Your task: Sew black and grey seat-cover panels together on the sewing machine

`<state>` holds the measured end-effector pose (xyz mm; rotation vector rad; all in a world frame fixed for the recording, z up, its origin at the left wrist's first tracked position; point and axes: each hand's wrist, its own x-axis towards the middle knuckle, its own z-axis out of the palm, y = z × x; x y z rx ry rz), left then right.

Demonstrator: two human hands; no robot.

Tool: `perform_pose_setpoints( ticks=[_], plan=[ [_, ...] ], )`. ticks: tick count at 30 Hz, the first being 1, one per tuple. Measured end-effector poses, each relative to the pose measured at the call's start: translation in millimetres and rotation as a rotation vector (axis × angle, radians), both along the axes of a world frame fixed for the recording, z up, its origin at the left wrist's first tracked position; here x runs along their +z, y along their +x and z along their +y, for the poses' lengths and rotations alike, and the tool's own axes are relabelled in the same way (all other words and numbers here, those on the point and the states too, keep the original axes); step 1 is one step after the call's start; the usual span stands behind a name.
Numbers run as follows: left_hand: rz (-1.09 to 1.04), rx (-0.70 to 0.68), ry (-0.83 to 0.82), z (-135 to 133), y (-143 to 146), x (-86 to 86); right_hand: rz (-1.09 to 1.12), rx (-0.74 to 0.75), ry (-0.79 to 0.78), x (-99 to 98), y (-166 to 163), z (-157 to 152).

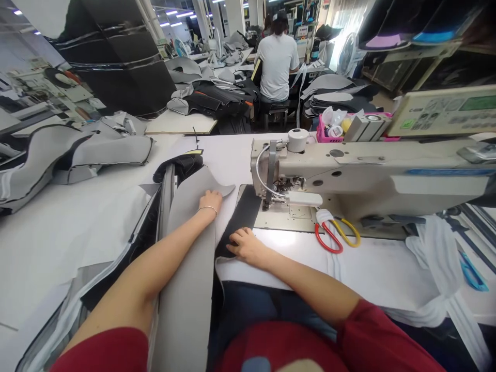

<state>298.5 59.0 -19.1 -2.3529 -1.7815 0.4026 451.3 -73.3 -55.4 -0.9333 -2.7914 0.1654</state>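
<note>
My left hand (210, 203), a bracelet at its wrist, rests on a long grey fabric panel (188, 289) with its fingers curled on the cloth near the curved far end. Closer to me, my right hand (248, 249) has bent fingers closed at the edge of a black fabric strip (242, 209). That strip runs up to the needle area of a sewing machine (318, 163), just left of the presser foot. Both hands' fingertips are partly hidden. Black and grey layered material (166, 199) lies left of the grey panel.
Red-and-yellow-handled scissors (333, 235) lie by the machine bed. White webbing (437, 258) and a blue-handled tool (473, 273) are at right. A pink basket (323, 129) stands behind the machine. Grey sewn pieces (112, 150) lie at left. A person (278, 64) sits ahead.
</note>
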Motion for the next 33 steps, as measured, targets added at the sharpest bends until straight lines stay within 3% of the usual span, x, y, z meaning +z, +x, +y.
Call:
perform_pose_setpoints(
  ticks=[4,7,9,12,17,22,33],
  plan=[
    [-0.018,-0.249,-0.092,-13.4,-3.7,4.3,-0.013,0.063,0.053,-5.3,-0.6,-10.7],
    [-0.074,-0.425,-0.143,-46.3,7.3,0.1,0.002,0.095,0.093,-3.1,-2.5,-23.4],
    [-0.118,-0.463,-0.158,-68.0,18.2,-4.6,0.033,0.104,0.105,0.9,-2.9,-28.6],
    [-0.096,-0.41,-0.202,-85.1,34.7,-10.8,0.062,0.113,0.108,3.8,-2.9,-29.6],
    [-0.035,-0.265,-0.212,-76.5,55.8,-18.1,0.074,0.098,0.123,-8.3,-6.4,-23.0],
    [-0.086,-0.304,-0.208,-63.2,66.2,-22.8,0.081,0.093,0.07,-16.7,-8.0,-21.2],
    [-0.082,-0.318,-0.203,-57.1,68.1,-25.6,0.069,0.088,0.04,-5.5,-6.0,-23.2]
  ],
)
